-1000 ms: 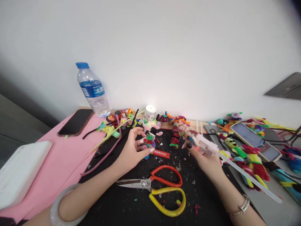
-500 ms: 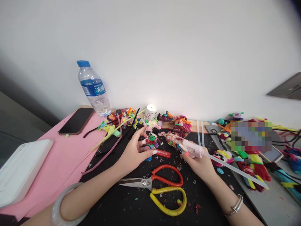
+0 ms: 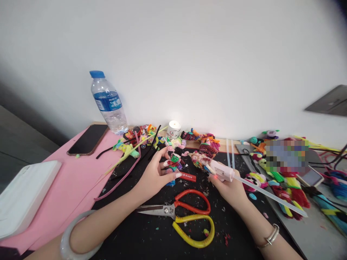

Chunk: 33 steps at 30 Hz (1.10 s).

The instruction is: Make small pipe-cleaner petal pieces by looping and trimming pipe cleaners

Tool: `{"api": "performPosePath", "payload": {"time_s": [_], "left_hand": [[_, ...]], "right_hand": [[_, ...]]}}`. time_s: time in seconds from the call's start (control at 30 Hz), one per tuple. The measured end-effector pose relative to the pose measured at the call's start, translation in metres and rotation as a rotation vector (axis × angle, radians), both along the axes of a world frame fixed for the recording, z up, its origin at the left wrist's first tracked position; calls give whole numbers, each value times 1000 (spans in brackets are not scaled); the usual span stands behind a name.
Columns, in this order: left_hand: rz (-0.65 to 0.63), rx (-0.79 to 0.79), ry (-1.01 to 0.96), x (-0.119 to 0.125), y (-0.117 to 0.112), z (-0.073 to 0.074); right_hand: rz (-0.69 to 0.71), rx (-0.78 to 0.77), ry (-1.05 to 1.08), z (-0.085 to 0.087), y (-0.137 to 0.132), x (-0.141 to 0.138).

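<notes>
My left hand [image 3: 155, 169] is closed around a small fuzzy pipe-cleaner doll [image 3: 175, 160] with a green face and a red collar. In my right hand [image 3: 229, 189] is a pale pink hot glue gun [image 3: 221, 172], its red light lit and a long translucent glue stick [image 3: 271, 195] running out of its back. The gun's nozzle points toward the doll; its tip is hard to make out against the fuzzy pieces behind. Below the hands lie scissors [image 3: 169, 210] with one red and one yellow handle. A red strip with white lettering [image 3: 187, 177] lies beside the doll.
A lit candle in a white cup [image 3: 174, 129] stands by the wall. At left are a water bottle [image 3: 110, 108], a phone [image 3: 88, 139] and a white box [image 3: 28, 198] on pink sheets. Fuzzy dolls [image 3: 295, 191] crowd the right. Two spare glue sticks [image 3: 230, 153] lean upright.
Both hands, the doll and the glue gun hold nearly the same position. The view has shifted very slightly.
</notes>
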<state>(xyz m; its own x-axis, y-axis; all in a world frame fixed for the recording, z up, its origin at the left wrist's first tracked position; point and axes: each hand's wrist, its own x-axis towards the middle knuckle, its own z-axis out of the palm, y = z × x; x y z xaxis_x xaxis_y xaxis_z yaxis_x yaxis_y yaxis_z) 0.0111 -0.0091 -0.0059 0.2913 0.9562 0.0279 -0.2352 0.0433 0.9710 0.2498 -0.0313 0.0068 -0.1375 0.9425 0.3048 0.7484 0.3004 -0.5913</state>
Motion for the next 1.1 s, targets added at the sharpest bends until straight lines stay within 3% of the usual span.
{"api": "performPosePath", "payload": {"time_s": [1.1], "left_hand": [[8,-4,7,0,0,0]], "right_hand": [[5,8,-16,9,-2,-7]]}}
